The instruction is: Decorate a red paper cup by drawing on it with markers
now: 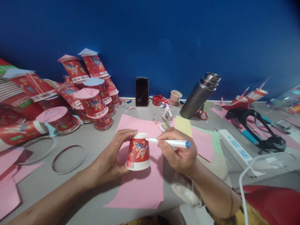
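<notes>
**Red paper cup and white marker in hand at a crowded desk**

A tapered, glossy printed cup sits upside down in the grasp of a left hand at nine o'clock to it, fingers on the narrow white-edged end and thumb at the wide white rim. At three o'clock, a right hand pinches the smooth, blue-ended plastic marker, its tip at the cup's upper edge; whether it touches cannot be told. Beneath spreads a flat pink sheet, matte and slightly curled at its near edge.

Measured from the cup, stacked red cups topped with pale paper cones and discs crowd ten to eleven o'clock, while a thin pale ring lies at nine. A dark-screened phone stands upright at twelve. Between one and two, a brushed-metal flask partly hides red-handled scissors. A white power strip runs at three, beyond pink and yellow paper; farther out rests a black strapped device. The right forearm covers part of a crumpled beige cloth at four, and a white cable loops past a red seat.
</notes>
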Motion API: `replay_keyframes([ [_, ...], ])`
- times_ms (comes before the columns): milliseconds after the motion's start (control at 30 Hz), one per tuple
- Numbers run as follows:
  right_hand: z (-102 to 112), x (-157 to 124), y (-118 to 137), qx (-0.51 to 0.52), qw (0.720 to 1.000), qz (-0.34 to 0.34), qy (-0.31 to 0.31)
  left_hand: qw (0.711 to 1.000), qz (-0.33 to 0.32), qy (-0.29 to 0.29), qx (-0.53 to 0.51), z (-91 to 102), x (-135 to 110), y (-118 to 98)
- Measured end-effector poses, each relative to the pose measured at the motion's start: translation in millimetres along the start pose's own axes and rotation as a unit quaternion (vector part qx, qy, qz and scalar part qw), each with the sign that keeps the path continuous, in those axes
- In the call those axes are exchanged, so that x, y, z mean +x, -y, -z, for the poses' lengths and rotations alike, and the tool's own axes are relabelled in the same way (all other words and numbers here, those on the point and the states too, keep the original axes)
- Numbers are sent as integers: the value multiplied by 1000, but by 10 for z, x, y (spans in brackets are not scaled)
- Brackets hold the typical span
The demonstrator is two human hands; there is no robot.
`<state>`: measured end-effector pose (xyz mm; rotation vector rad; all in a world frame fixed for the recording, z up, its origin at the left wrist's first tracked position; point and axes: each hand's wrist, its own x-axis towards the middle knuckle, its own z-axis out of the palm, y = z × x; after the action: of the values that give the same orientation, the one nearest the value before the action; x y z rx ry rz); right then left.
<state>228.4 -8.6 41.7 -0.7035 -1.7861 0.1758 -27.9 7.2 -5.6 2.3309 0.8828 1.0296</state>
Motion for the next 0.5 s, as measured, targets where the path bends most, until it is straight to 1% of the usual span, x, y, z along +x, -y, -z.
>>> replay_keyframes([
  [100, 4, 4, 4, 4, 1000, -3, 3, 1000, -1, -9, 7, -10, -5, 28],
  [267, 16, 13, 25, 24, 1000, -12, 15, 999, -34, -17, 12, -15, 0, 91],
  [333, 17, 15, 33, 29, 999, -16, 19, 999, -36, -16, 14, -9, 8, 88],
  [500, 6, 7, 28, 12, 1000, -1, -4, 999, -37, -13, 13, 0, 18, 64],
])
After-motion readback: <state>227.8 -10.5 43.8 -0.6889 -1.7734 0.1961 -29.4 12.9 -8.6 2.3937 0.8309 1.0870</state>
